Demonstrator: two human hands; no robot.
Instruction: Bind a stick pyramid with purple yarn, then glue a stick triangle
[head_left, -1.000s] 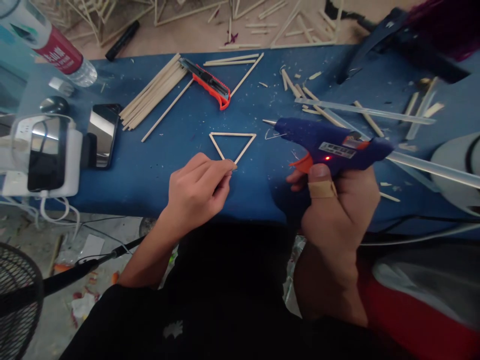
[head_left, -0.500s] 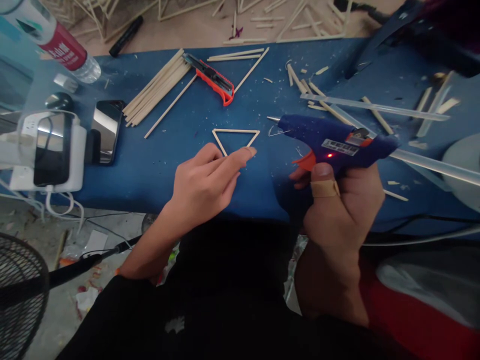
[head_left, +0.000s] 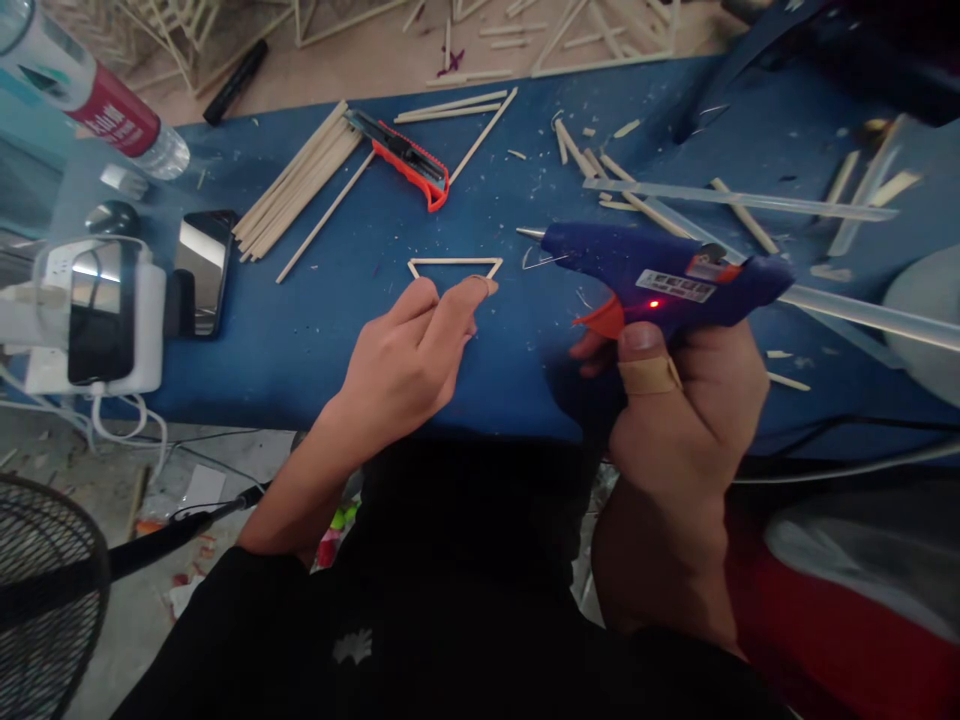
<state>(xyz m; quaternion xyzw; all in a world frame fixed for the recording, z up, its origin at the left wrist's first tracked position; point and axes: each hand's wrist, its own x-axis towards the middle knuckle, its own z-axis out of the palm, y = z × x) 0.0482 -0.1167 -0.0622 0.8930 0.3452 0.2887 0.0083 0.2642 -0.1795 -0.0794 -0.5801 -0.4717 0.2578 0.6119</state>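
Observation:
A small triangle of thin wooden sticks [head_left: 456, 262] lies on the blue tabletop, its far side and two corners showing. My left hand [head_left: 409, 350] is closed over its near part, fingers bent and pressed together on the sticks; the near corner is hidden beneath them. In my right hand [head_left: 690, 400] is a blue glue gun [head_left: 600, 250] with an orange trigger and a lit red light. Its metal nozzle points left, raised to the right of the triangle and apart from it. A tan bandage wraps the right thumb, and fine glue strings hang near the nozzle.
An orange utility knife [head_left: 411, 160] rests against a bundle of wooden sticks [head_left: 296, 185]. Clear glue sticks [head_left: 750, 200] and cut pieces lie at right. A phone [head_left: 204, 270], a power strip [head_left: 150, 330] and a water bottle [head_left: 124, 115] stand left. A fan [head_left: 45, 590] is below.
My left hand has shifted forward over the triangle, covering more of its two slanting sides. The glue gun stays held to the right. The whole view has shifted slightly.

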